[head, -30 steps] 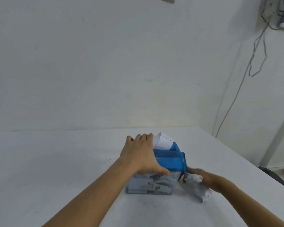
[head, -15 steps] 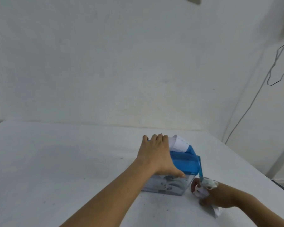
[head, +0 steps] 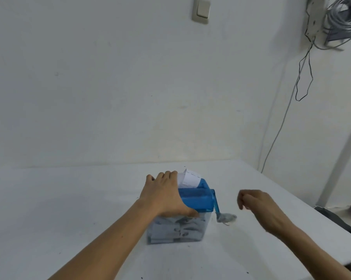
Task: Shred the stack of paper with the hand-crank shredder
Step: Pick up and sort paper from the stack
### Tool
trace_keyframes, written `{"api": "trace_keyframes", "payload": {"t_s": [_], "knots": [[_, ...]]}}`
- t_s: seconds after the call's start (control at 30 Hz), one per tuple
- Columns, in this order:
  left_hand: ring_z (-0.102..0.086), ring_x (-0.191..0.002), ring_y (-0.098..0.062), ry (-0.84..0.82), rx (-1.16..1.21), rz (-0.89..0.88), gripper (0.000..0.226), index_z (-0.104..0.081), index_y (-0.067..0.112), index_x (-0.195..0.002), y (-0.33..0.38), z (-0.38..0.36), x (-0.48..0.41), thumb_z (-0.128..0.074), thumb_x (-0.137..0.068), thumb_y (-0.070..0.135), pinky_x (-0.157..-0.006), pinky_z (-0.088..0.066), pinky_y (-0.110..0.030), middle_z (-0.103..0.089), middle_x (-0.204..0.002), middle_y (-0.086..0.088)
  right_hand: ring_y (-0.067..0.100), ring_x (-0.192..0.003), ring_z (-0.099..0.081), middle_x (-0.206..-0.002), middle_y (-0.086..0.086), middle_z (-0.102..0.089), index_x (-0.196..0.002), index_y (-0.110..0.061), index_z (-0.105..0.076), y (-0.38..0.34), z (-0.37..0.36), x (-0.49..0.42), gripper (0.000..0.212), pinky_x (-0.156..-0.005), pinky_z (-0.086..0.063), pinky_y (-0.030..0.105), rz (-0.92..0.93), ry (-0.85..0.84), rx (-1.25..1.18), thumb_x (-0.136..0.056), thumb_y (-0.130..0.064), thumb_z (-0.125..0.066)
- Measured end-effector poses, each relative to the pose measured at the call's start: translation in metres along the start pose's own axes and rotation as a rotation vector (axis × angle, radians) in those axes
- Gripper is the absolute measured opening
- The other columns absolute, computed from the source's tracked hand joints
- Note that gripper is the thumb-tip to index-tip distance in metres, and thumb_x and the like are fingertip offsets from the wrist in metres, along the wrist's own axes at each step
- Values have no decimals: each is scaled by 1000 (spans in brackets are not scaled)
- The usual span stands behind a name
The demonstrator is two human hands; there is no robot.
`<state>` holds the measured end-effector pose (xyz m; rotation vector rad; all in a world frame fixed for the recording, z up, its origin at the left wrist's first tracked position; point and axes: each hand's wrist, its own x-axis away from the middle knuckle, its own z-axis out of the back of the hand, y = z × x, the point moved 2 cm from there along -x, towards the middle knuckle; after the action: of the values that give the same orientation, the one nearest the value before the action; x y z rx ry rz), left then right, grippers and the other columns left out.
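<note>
Some paper [head: 188, 178] sticks up from the blue shredder [head: 196, 201] on the table [head: 69, 199]. My left hand [head: 166, 197] grips its top. My right hand [head: 259, 207] just let go of the crank [head: 226, 217] and hangs loose and empty, so I think cutting has stopped

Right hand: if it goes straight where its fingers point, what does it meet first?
Probably the crank, left of the right hand; the gap between looks free, but depth is unclear.

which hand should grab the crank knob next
Right. The right hand hangs free, holding nothing, just right of the crank knob. The left hand grips the shredder top, steadying it, with paper in the slot.
</note>
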<state>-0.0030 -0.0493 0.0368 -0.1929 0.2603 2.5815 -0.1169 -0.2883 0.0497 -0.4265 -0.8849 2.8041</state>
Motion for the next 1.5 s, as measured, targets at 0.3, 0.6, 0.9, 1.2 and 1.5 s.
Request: {"api": "trace_keyframes", "payload": {"t_s": [0.3, 0.6, 0.9, 1.2, 1.5], "knots": [[-46, -130, -18, -5, -10, 28, 128, -24, 21, -152, 4, 1, 5, -59, -55, 96, -107, -34, -43, -47, -146, 5, 11, -92, -48, -104, -14, -52, -115, -29, -37, -37, -50, 35, 33, -72, -45, 26, 241, 3, 627, -97, -56, -38], [-46, -133, -20, -31, 17, -9, 146, 14, 24, -161, 6, 3, 7, -67, -59, 91, -111, -32, -45, -45, -152, 4, 12, -66, -44, -74, -6, -48, -92, -22, -46, -34, -58, 27, 39, -56, -35, 25, 230, 9, 845, -105, -51, -24], [-41, -136, -19, -74, 21, -103, 142, 11, 25, -162, 5, 4, 5, -67, -62, 89, -113, -31, -48, -42, -153, 3, 14, -53, -35, -56, -1, -41, -58, -17, -40, -60, 1, -18, 47, -52, -30, 28, 190, -241, 656, -97, -44, -47], [-47, -121, -17, 2, 84, -189, 142, 16, 30, -159, 4, -2, 6, -71, -60, 85, -103, -35, -40, -48, -142, 6, 12, -55, -40, -60, 1, -50, -63, -11, -49, -43, -25, -94, 38, -56, -36, 25, 44, -235, 175, -99, -23, -47], [-47, -110, -19, 13, 175, -103, 142, 22, 28, -159, 7, 8, 16, -57, -62, 96, -105, -34, -36, -54, -137, 2, 8, -55, -35, -66, -9, -42, -77, -19, -48, -36, -38, -86, 30, -60, -40, 31, -239, -312, -16, -101, -37, -43]]}}
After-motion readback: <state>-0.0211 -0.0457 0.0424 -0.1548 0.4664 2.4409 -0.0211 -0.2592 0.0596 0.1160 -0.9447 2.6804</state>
